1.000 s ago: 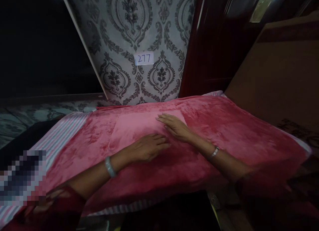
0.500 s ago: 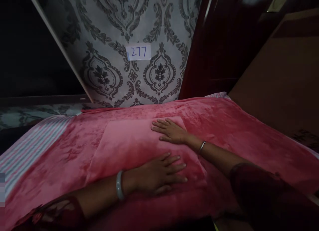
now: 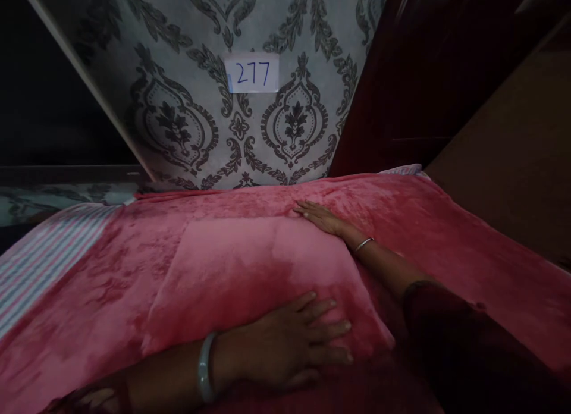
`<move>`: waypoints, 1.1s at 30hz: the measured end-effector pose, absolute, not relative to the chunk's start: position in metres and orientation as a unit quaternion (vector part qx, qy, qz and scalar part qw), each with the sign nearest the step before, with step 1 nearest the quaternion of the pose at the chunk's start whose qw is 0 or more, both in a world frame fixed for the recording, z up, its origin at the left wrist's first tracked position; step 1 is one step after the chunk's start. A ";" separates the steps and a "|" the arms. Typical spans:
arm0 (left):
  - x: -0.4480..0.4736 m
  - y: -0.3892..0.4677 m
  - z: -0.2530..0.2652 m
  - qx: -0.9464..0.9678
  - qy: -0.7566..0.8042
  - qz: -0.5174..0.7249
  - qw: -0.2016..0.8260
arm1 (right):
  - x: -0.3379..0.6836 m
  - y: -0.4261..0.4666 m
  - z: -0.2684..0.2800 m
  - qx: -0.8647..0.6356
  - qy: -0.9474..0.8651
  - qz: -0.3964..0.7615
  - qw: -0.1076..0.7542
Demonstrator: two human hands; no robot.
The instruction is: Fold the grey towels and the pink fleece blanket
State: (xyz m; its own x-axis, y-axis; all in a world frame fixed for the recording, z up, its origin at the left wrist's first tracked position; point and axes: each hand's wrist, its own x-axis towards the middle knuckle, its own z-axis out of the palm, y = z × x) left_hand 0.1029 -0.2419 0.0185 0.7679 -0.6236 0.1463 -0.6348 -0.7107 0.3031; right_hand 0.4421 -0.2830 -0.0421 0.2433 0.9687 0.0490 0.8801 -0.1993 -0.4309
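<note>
A folded pink plush cloth [image 3: 232, 247], roughly rectangular, lies flat on a larger pink-red plush blanket [image 3: 414, 235]. My left hand [image 3: 285, 342], with a pale bangle at its wrist, rests palm down with fingers spread on the near part of the folded cloth. At the cloth's far right corner lies my right hand [image 3: 321, 216], flat, its fingers stretched toward the left and a thin silver bracelet on the wrist. Neither hand grips anything.
Striped fabric [image 3: 53, 253] shows beyond the blanket's left edge. Patterned wallpaper [image 3: 241, 128] with a paper label [image 3: 252, 73] reading 277 rises behind. A dark red panel [image 3: 410, 87] and a brown surface [image 3: 513, 152] stand at the right.
My right hand has slid farther away and right, to the folded cloth's far corner. My left hand sits lower in view, still spread. The view has shifted closer.
</note>
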 end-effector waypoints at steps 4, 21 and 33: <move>0.101 -0.245 0.018 0.928 -0.342 0.017 0.145 | 0.443 -0.285 -0.034 -0.773 -0.601 0.097 0.179; 0.015 -0.221 0.013 0.976 -0.186 0.006 0.110 | 0.220 -0.251 0.013 -0.457 -0.887 0.009 0.068; 0.018 -0.219 0.005 0.971 -0.195 0.020 0.138 | 0.315 -0.185 -0.018 -0.654 -0.740 0.096 0.126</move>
State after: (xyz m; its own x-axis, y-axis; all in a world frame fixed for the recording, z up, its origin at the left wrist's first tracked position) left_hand 0.0182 -0.2191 0.0051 0.9229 -0.3738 0.0923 -0.3847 -0.8855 0.2605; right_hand 0.3152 -0.1849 -0.0179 -0.1128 0.9918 0.0604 0.9434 0.1260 -0.3067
